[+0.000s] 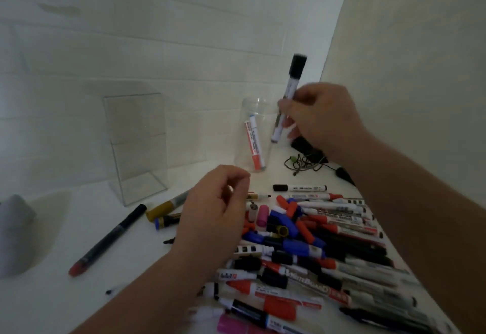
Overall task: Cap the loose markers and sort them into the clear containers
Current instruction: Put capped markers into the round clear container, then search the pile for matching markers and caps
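Sorting step: a white-barrelled marker with a black cap [290, 89] is gripped near its middle by the curled fingers of the right hand [320, 120], tilted slightly from upright just beside the clear round plastic jar [243, 149], in which a red and a blue marker already lean. The left hand [213, 210] is held over the heap of loose markers and caps [315, 241], fingers loosely curled with nothing visibly grasped. The next move is judged to require the marker to be brought over the jar mouth, lowered end-first and released.
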`<control>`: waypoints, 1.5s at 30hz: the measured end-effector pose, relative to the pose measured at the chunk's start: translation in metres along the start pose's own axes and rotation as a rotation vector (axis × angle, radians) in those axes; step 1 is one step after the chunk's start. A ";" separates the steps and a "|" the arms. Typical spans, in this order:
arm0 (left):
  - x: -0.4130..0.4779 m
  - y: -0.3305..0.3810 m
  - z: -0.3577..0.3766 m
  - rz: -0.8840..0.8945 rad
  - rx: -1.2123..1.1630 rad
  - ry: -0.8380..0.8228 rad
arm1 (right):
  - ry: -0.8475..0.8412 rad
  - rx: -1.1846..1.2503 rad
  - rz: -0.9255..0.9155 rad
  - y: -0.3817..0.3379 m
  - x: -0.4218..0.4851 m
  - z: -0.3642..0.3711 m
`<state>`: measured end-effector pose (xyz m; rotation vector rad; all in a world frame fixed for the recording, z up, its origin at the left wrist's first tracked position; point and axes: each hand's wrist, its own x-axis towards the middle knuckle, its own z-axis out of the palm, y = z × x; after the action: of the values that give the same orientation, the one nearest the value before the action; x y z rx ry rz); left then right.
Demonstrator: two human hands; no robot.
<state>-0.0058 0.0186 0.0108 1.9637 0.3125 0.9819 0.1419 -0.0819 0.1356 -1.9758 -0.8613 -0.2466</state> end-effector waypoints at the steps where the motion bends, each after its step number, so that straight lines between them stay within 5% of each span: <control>1: 0.000 -0.002 0.000 0.020 0.058 -0.023 | 0.050 0.019 0.000 -0.002 0.022 0.002; 5: 0.005 -0.009 0.001 0.070 0.255 -0.058 | 0.177 -0.007 0.004 0.007 0.098 0.021; 10: 0.008 -0.015 0.000 0.159 0.326 -0.052 | 0.126 -0.152 0.062 0.029 0.139 0.053; 21: 0.008 -0.018 -0.002 0.138 0.367 -0.084 | 0.149 -0.177 0.038 0.044 0.086 0.038; 24: 0.008 -0.015 -0.001 0.126 0.376 -0.094 | -0.026 -0.261 0.032 0.035 0.018 0.009; 31: -0.004 -0.001 0.004 0.159 0.397 -0.175 | -0.748 -0.629 0.134 0.047 -0.086 -0.065; 36: -0.014 0.012 0.007 0.202 0.343 -0.322 | -0.809 -0.700 0.185 0.059 -0.119 -0.076; 45: -0.010 0.004 0.005 0.194 0.350 -0.336 | -1.097 -1.001 0.258 0.078 -0.144 -0.061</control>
<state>-0.0094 0.0077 0.0075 2.4739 0.1082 0.7313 0.0980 -0.2246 0.0455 -3.1925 -1.2506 0.7993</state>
